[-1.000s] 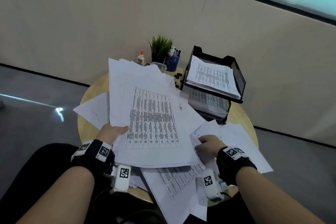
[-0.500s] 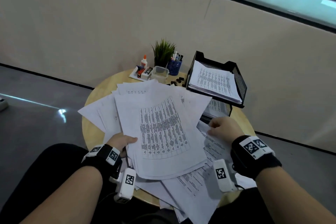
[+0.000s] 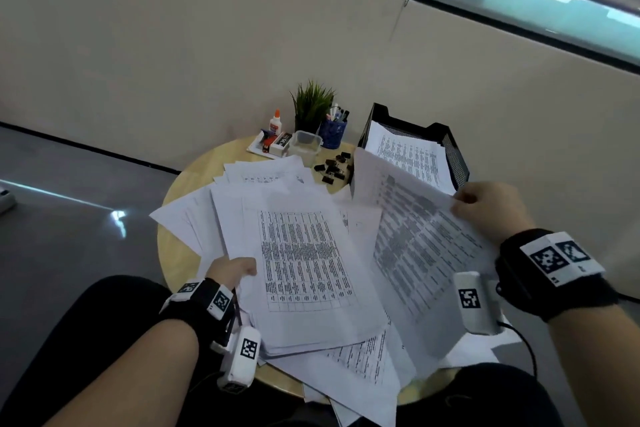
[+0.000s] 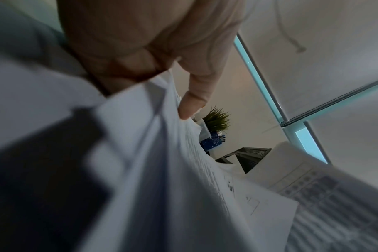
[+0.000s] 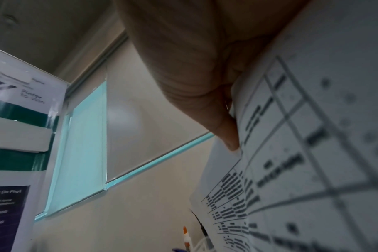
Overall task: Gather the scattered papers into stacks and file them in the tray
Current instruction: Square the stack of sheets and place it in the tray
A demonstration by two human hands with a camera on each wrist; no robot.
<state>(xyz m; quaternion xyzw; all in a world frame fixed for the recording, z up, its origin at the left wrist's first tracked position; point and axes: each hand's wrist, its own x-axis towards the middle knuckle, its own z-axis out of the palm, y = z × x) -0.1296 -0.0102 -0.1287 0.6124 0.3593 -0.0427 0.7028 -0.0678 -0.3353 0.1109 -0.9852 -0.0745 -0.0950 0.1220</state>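
Fingers of the left hand pinch the near-left edge of a thick stack of papers at the bench's near edge; the right hand grips a printed sheet raised toward the right edge. More loose sheets lie mid-bench. At the far right edge the black tray holds filed pages, binder clips beside it.
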